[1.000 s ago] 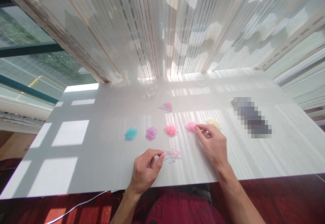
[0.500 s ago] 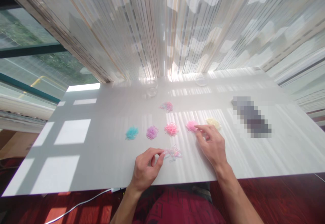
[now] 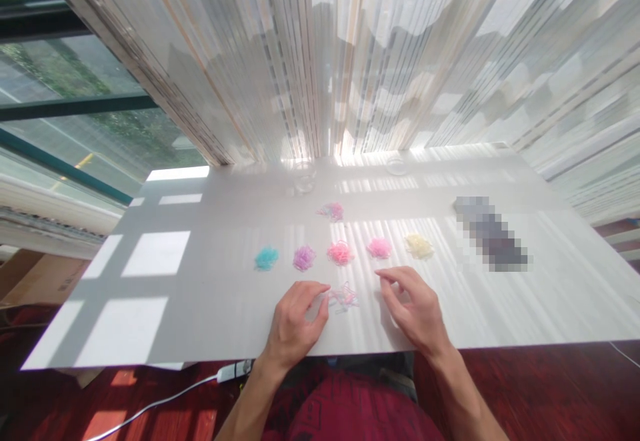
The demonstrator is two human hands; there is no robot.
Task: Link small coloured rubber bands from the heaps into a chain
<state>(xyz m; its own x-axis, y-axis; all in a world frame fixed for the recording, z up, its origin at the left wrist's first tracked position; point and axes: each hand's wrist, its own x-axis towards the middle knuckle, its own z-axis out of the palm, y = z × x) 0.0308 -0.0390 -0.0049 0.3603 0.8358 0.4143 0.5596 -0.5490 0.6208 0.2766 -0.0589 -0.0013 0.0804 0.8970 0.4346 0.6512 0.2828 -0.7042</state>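
My left hand (image 3: 299,321) rests at the table's near side, thumb and index finger slightly apart at the left edge of a loose mixed pile of small rubber bands (image 3: 345,297). To the right of that pile, my right hand (image 3: 414,304) hovers with parted fingers and nothing visible in them. Beyond my hands runs a row of band piles: teal (image 3: 267,258), purple (image 3: 304,258), coral pink (image 3: 341,252), light pink (image 3: 379,248) and pale yellow (image 3: 419,246). My right fingertips are just short of the light pink pile. Farther back lies another mixed pile (image 3: 333,212).
Two clear round containers, one at left (image 3: 305,182) and one at right (image 3: 396,166), stand near the table's back edge. A blurred-out dark object (image 3: 493,234) lies at right. Curtains (image 3: 320,61) hang behind the white table (image 3: 210,314). A white cable (image 3: 165,398) runs below.
My right hand has drawn back toward me from the light pink pile, and its fingers have parted. My left thumb and index finger have spread a little beside the near mixed pile. The view has shifted slightly.
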